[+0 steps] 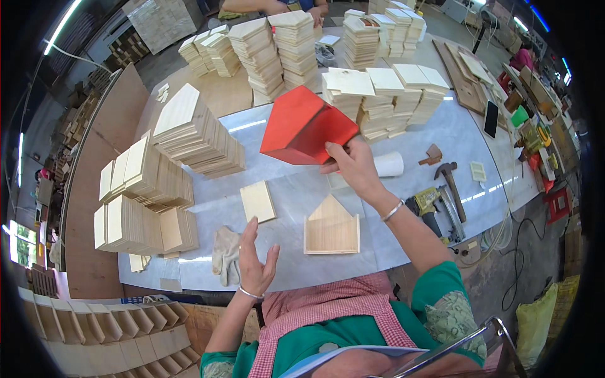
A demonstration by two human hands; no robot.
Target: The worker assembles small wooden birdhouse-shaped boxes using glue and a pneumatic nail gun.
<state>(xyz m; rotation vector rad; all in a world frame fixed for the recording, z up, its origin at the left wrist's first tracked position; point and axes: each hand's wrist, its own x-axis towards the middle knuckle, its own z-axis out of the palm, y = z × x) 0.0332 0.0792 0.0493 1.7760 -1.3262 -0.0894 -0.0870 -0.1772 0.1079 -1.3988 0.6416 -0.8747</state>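
Observation:
My right hand grips a red house-shaped box by one edge, raised over the middle of the table. The box is tilted, with its hollow side partly showing. My left hand is empty, fingers stretched and apart, above the table's near edge. Just beyond its fingertips lies a small flat wooden panel. A pale wooden house-shaped box with a pointed back and low sides rests between my hands. Beside my left hand is a white work glove.
Stacks of pointed wooden panels line the left; more panel stacks stand at the back. A nail gun, a hammer, a white cup and a phone lie on the right. Across the table, a person's arms show.

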